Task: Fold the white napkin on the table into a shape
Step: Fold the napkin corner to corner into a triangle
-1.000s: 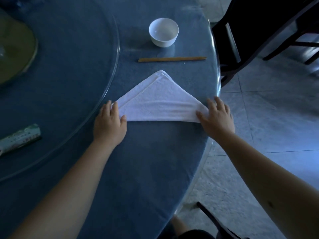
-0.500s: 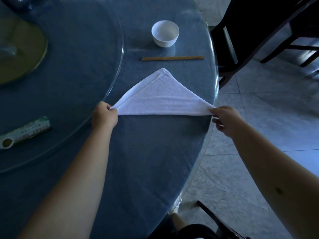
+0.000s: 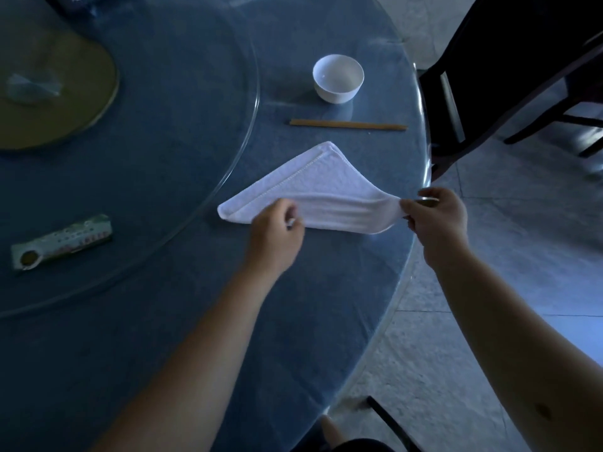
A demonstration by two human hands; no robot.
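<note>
The white napkin (image 3: 313,187) lies folded into a triangle on the blue round table (image 3: 195,321), its tip pointing away from me. My right hand (image 3: 435,218) pinches the napkin's right corner and holds it lifted off the table near the table's edge, so the cloth is stretched. My left hand (image 3: 277,236) grips the napkin's near long edge around its middle. The left corner lies flat and free.
A white bowl (image 3: 338,78) and a pair of wooden chopsticks (image 3: 348,126) lie beyond the napkin. A glass turntable (image 3: 253,102) covers the table's left part, with a wrapped packet (image 3: 62,241) and a yellow-green plate (image 3: 58,93). A dark chair (image 3: 509,70) stands to the right.
My left hand let go of the napkin's left corner and moved right to the middle of the near edge. My right hand has lifted the right corner, stretching the cloth.
</note>
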